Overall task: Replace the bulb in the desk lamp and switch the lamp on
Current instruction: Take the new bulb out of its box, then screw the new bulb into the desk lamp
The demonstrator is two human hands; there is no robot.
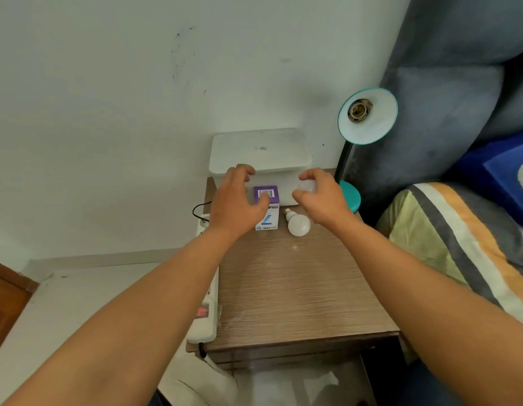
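1. A brown wood-grain table [283,288] stands against the wall beside a bed.
2. A white plastic lidded box [259,150] sits at the table's far edge.
3. A teal desk lamp [367,115] with a black gooseneck stands at the far right corner, its shade tilted towards the camera and its socket bare.
4. The left hand [239,200] hovers over a purple-and-white bulb carton [267,212], fingers spread wide.
5. The right hand [322,197] has its fingers curled around a white round bulb [307,186].
6. A second white bulb [297,223] lies on the table just beside the carton.
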